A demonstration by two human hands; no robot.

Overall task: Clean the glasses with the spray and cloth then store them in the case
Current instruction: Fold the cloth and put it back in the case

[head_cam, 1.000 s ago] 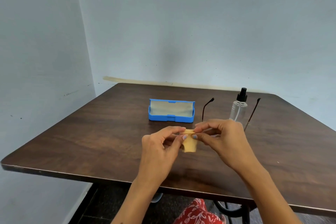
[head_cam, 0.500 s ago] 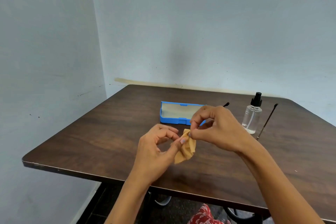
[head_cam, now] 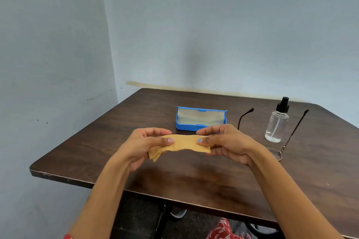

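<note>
Behind stretched cloth [head_cam: 184, 144]: open case [head_cam: 201, 118], glasses [head_cam: 279, 141], spray bottle [head_cam: 276, 124].

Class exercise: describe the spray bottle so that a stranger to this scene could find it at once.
Start at the dark wooden table and look to its far right side. There the spray bottle stands upright between the two raised arms of the glasses. It alone is clear, with a black pump top.

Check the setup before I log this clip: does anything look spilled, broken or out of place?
Nothing stands out. The spray bottle stands upright, the blue case sits open, and the glasses lie on the table with arms unfolded. Both hands, left and right, hold the cloth stretched between them.
</note>
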